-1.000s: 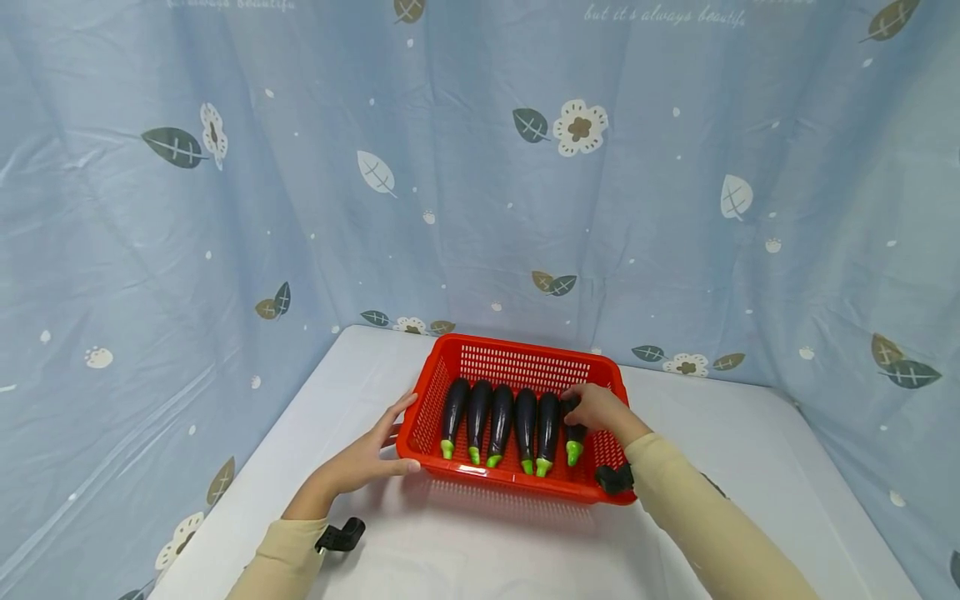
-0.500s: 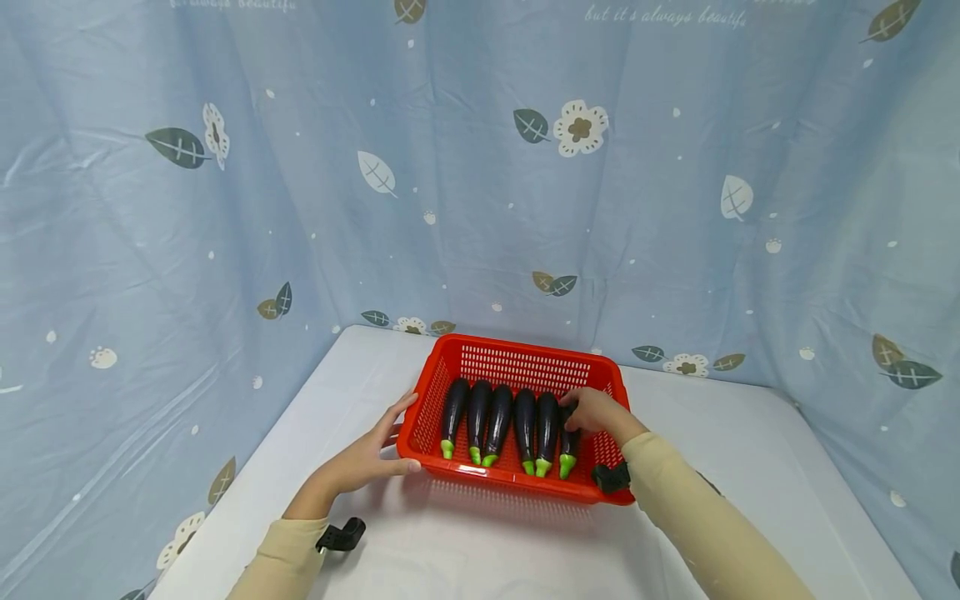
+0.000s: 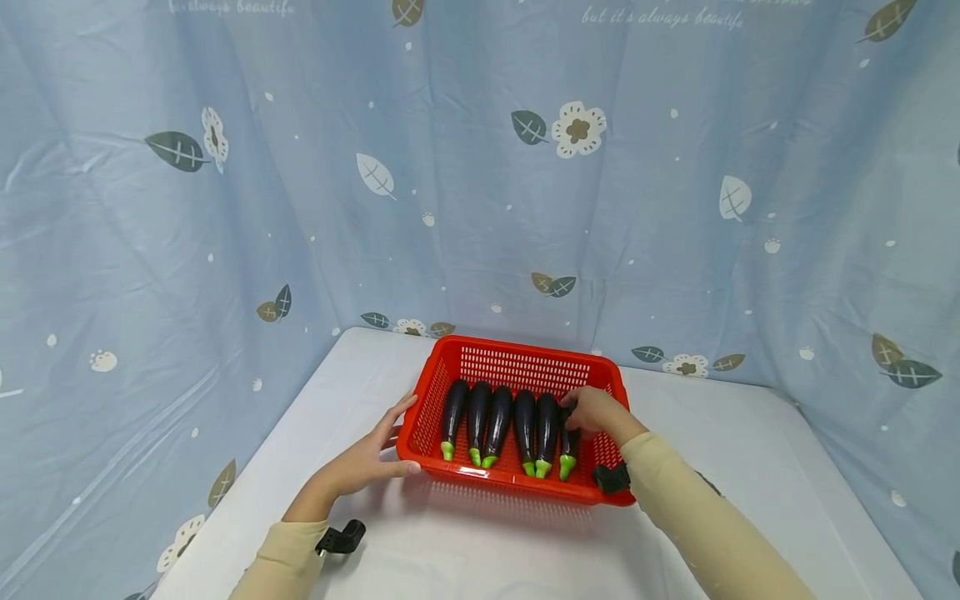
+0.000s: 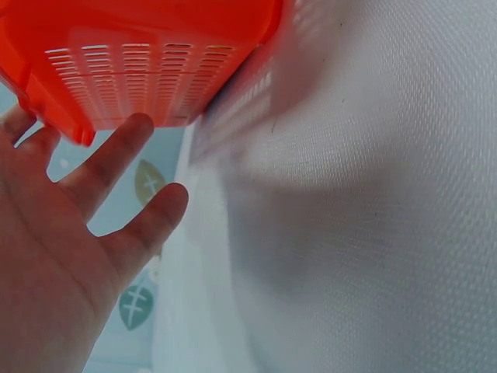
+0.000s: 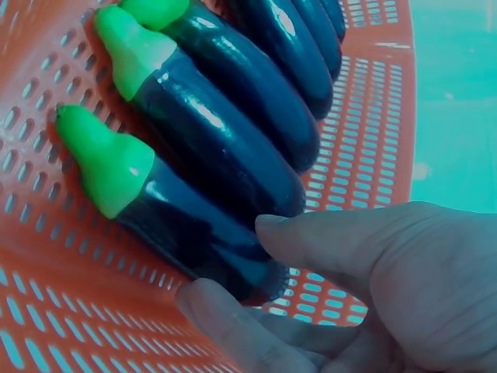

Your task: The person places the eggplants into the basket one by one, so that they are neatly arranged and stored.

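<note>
Several dark purple eggplants (image 3: 497, 427) with green stem ends lie side by side in a red plastic basket (image 3: 525, 347). My right hand (image 3: 597, 412) reaches inside and holds the rightmost eggplant (image 3: 568, 454) near its far end. In the right wrist view, thumb and fingers lie on either side of that eggplant (image 5: 194, 221), and its neighbour (image 5: 221, 132) is close beside it. At the basket's left end my left hand (image 3: 363, 458) has its fingers spread and touching the rim, thumb at the front corner. The left wrist view shows those fingers (image 4: 109, 163) extended under the basket wall (image 4: 147, 70).
The basket stands on a white-covered table (image 3: 480, 550). Behind it and at the sides hangs a blue curtain (image 3: 465, 167) with leaf and flower prints. A black wrist camera (image 3: 341, 536) is strapped to the left wrist.
The right hand has shifted slightly left with the rightmost eggplant, whose green end now lies nearer the row. The third eggplant's stem end has swung a little left. The left hand stays put.
</note>
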Motion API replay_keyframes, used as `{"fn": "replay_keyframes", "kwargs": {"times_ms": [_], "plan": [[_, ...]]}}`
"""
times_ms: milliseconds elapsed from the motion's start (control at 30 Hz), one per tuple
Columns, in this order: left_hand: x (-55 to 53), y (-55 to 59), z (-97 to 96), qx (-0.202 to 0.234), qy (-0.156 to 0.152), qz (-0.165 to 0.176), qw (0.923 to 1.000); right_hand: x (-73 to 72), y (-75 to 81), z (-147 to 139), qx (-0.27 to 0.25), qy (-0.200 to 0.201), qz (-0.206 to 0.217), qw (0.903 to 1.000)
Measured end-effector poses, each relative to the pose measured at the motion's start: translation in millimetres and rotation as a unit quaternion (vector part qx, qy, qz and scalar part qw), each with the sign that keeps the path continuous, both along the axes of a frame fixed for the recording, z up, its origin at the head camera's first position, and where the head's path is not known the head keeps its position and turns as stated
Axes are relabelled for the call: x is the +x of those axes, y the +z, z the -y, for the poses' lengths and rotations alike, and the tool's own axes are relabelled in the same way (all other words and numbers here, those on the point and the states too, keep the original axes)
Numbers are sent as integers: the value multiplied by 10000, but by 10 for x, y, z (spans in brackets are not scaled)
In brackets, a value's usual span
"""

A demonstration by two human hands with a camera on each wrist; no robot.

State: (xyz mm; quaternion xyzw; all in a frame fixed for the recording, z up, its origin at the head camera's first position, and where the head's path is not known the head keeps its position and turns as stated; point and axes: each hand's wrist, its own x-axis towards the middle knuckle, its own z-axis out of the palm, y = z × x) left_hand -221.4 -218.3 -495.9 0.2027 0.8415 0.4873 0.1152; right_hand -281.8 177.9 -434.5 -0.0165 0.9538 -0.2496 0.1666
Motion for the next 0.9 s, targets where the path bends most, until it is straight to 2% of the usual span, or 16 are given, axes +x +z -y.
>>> {"fn": "replay_keyframes", "kwargs": {"times_ms": [200, 433, 600, 767, 900], "plan": [[-7, 0, 9, 24, -25, -38, 10000, 18, 30, -24, -40, -22, -127, 9999], [-16, 18, 29, -104, 81, 17, 9999, 67, 87, -55, -380, -154, -120, 9991], [-38, 34, 90, -83, 28, -133, 9999, 107, 117, -81, -658, 122, -250, 9974], [-55, 79, 123, -30, -103, -294, 9995, 167, 144, -137, -1126, 222, -327, 9929], [-82, 113, 118, 15, -73, -204, 9998, 202, 131, -243, -1664, 196, -314, 9854]]}}
